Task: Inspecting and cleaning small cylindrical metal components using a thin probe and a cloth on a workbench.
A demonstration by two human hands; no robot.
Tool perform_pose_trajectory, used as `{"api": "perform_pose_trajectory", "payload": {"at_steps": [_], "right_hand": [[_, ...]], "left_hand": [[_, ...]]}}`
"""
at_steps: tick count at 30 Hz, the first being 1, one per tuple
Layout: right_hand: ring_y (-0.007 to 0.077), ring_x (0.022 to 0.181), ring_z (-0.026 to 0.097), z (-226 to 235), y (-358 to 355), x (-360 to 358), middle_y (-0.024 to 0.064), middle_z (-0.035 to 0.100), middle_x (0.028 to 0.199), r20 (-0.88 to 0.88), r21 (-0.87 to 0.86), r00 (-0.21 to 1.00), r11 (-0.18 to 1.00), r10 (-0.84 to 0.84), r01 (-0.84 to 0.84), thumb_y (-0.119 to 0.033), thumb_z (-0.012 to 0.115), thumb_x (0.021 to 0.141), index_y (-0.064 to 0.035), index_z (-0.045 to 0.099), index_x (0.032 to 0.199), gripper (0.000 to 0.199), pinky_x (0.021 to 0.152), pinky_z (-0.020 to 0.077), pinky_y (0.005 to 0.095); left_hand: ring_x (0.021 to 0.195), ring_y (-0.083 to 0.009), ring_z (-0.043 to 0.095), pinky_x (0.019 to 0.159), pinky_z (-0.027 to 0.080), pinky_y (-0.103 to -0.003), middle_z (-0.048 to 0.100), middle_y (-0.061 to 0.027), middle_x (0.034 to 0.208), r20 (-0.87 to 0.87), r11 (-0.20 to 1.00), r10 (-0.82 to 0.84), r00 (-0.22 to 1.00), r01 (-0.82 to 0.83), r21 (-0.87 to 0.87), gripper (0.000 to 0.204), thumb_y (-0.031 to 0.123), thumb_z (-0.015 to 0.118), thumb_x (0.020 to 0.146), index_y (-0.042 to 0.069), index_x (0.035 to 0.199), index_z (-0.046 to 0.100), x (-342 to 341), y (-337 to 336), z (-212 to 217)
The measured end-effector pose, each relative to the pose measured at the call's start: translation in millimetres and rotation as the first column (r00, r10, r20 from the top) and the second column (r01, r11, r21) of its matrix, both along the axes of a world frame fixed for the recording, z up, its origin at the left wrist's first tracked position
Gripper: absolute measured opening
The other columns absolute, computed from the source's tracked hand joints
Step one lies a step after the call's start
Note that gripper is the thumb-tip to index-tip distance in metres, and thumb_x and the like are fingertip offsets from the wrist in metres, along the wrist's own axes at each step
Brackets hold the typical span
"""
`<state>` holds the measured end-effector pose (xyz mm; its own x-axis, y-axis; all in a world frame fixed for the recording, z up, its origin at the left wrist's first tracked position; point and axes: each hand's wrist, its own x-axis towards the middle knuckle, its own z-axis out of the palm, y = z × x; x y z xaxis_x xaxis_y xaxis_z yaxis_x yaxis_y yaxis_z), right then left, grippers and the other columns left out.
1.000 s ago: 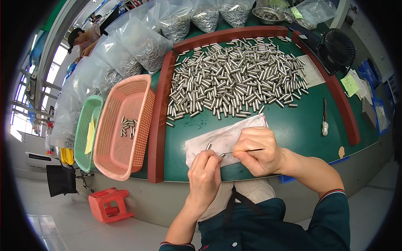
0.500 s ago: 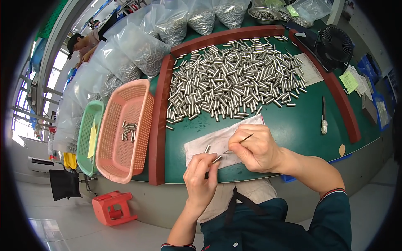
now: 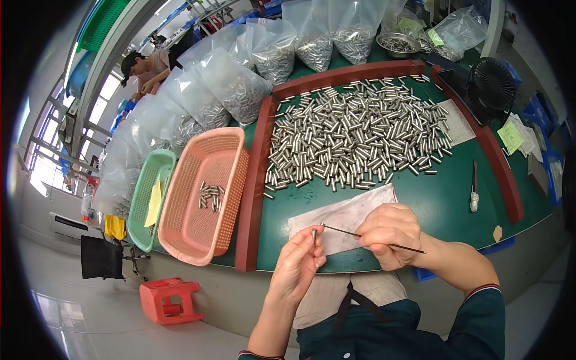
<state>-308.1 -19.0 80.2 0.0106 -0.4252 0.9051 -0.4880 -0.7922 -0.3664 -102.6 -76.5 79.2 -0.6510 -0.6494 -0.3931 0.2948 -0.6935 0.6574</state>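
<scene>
My left hand (image 3: 298, 264) pinches a small metal tube (image 3: 314, 235) upright between its fingertips at the near table edge. My right hand (image 3: 391, 234) grips a thin dark needle-like rod (image 3: 372, 237) whose tip points left, close to the tube. Both hands hover over a white cloth (image 3: 345, 217) lying on the green table mat (image 3: 444, 204). Beyond the cloth lies a big heap of identical metal tubes (image 3: 354, 138).
A pink basket (image 3: 207, 198) holding several tubes stands left of a red-brown frame (image 3: 255, 180); beside it a green basket (image 3: 147, 204). Clear bags of tubes (image 3: 240, 90) line the back. A black fan (image 3: 492, 84) and a small tool (image 3: 474, 186) sit right. A person (image 3: 147, 66) works far left.
My left hand has risen from the cloth and turned the tube upright. The rod in my right hand has swung so its tip points left toward the tube.
</scene>
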Motion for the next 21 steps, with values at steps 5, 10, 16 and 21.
{"api": "perform_pose_trajectory", "payload": {"at_steps": [5,10,16,21], "right_hand": [[0.0202,0.058,0.058,0.7,-1.4,-0.5,0.006,0.062,0.073,-0.039,-0.004,0.999,1.0,0.024,-0.024,-0.011,0.061,0.086,-0.0039,0.057,0.085,0.008,0.049,0.0426,0.0293],[0.0197,0.058,0.058,-0.6,-3.1,1.7,0.0055,0.062,0.073,-0.048,-0.006,0.998,0.999,0.047,-0.048,-0.013,0.062,0.087,-0.0042,0.056,0.086,0.01,0.049,0.0414,0.0287],[0.0196,0.058,0.057,-0.4,-1.6,1.9,0.0053,0.061,0.072,-0.056,0.012,0.997,0.999,0.05,-0.05,-0.013,0.062,0.086,-0.0043,0.056,0.085,0.01,0.049,0.0415,0.0287],[0.0204,0.058,0.058,-0.7,-1.6,2.4,0.006,0.062,0.072,-0.051,0.029,0.997,0.998,0.057,-0.055,-0.01,0.062,0.085,-0.0038,0.057,0.084,0.009,0.05,0.0431,0.0293]], "left_hand": [[0.073,-0.0091,0.047,0.063,0.04,-0.023,0.053,-0.002,0.087,-0.017,1.0,-0.002,1.0,0.003,0.02,0.027,0.012,0.055,0.092,-0.002,0.115,0.054,-3.0,-2.5,3.8],[0.073,-0.0093,0.047,0.063,0.04,-0.023,0.052,-0.0023,0.086,-0.013,1.0,-0.001,1.0,0.001,0.007,0.026,0.012,0.055,0.093,-0.001,0.115,0.053,-3.6,-2.4,3.8],[0.072,-0.0096,0.047,0.063,0.039,-0.023,0.052,-0.0023,0.086,-0.035,1.0,-0.002,0.999,0.003,0.031,0.024,0.013,0.054,0.093,-0.001,0.114,0.053,-3.9,-1.0,3.0],[0.073,-0.011,0.046,0.061,0.038,-0.023,0.051,-0.0034,0.086,-0.056,0.999,-0.01,0.998,0.013,0.053,0.023,0.013,0.053,0.094,-0.001,0.112,0.053,-3.1,-1.1,0.5]]}}
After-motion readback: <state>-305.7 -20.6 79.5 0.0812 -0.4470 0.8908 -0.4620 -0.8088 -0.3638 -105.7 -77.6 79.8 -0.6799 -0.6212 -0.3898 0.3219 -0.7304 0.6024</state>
